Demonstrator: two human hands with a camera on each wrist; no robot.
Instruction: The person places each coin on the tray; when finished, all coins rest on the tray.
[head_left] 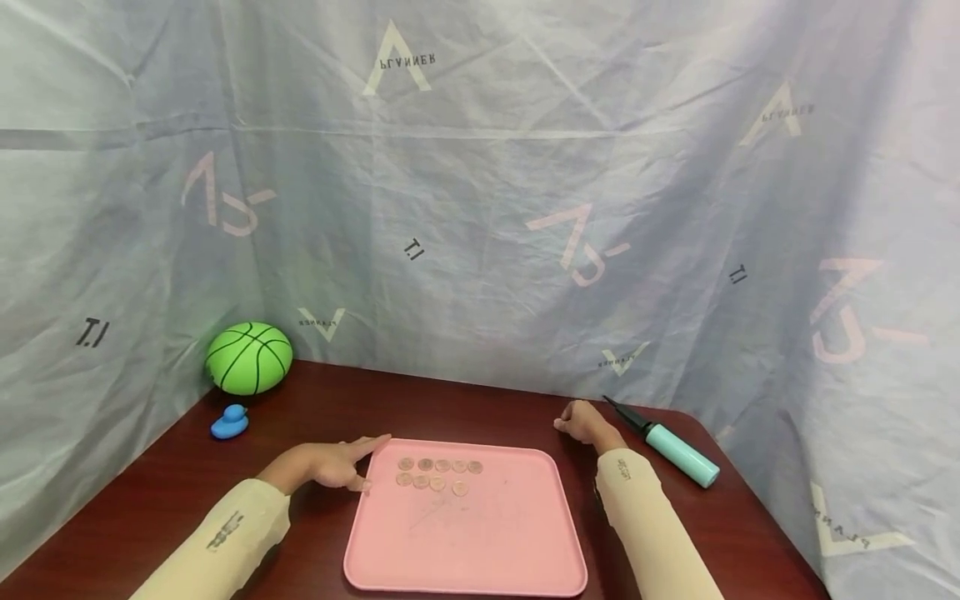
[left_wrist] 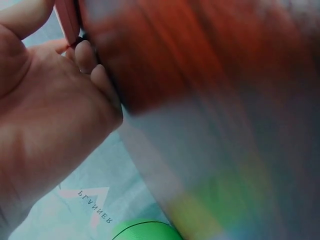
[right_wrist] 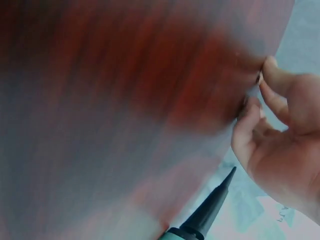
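Small round coins (head_left: pixel 443 466) lie in two rows on the far part of a pink tray (head_left: pixel 480 567). My left hand (head_left: pixel 335 464) rests at the tray's far left corner, index finger and thumb spread along its rim. In the left wrist view, the tray's edge (left_wrist: pixel 68 22) shows beside the fingers of that hand. My right hand (head_left: pixel 581 422) is low over the table, beyond the tray's far right corner. Its thumb and a finger pinch a small thin dark-edged coin (right_wrist: pixel 259 78), mostly hidden by the fingertips.
A hand pump (head_left: pixel 681 452) with a light blue barrel and black nozzle lies right of my right hand. At the far left of the dark red table (head_left: pixel 360 392) are a green ball (head_left: pixel 250 358) and a blue toy duck (head_left: pixel 230 422). A grey curtain (head_left: pixel 465 208) hangs behind.
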